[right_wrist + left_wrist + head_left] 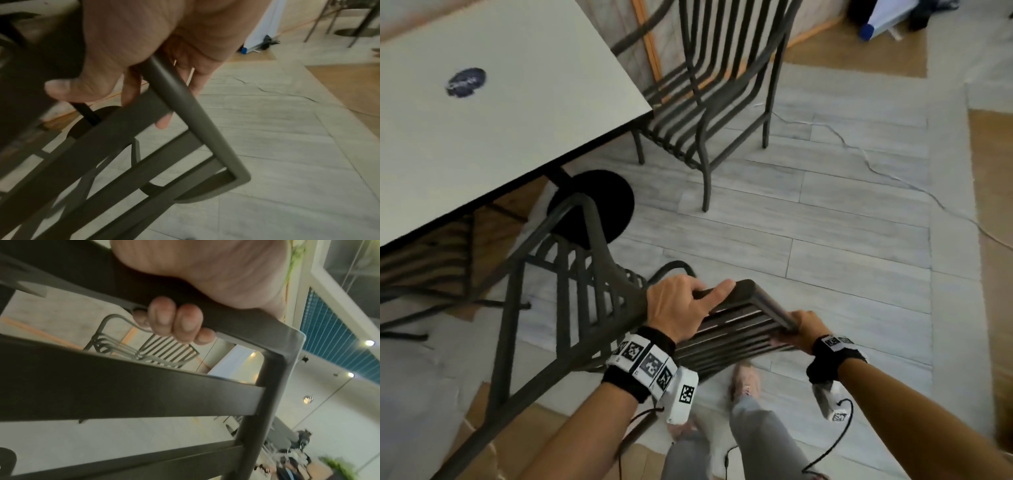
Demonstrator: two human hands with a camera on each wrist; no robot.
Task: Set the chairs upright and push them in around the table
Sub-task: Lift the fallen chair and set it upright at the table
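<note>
A dark grey slatted metal chair [585, 301] hangs tilted beside the white table [517, 113], its legs pointing left towards the table. My left hand [681, 305] grips one corner of its backrest top rail [756, 301]. My right hand [803, 330] grips the other end of that rail. In the left wrist view my fingers [174, 322] curl round the rail [236, 324]. The right wrist view shows my right hand [144, 68] wrapped round the round bar [205, 129]. A second matching chair [709, 102] stands upright at the table's far corner.
The table's black round base [602, 205] lies on the floor just behind the tilted chair. Another chair's slats [431, 260] show under the table at left. A thin cable [859, 147] runs across the grey plank floor. My feet [746, 377] are below the backrest.
</note>
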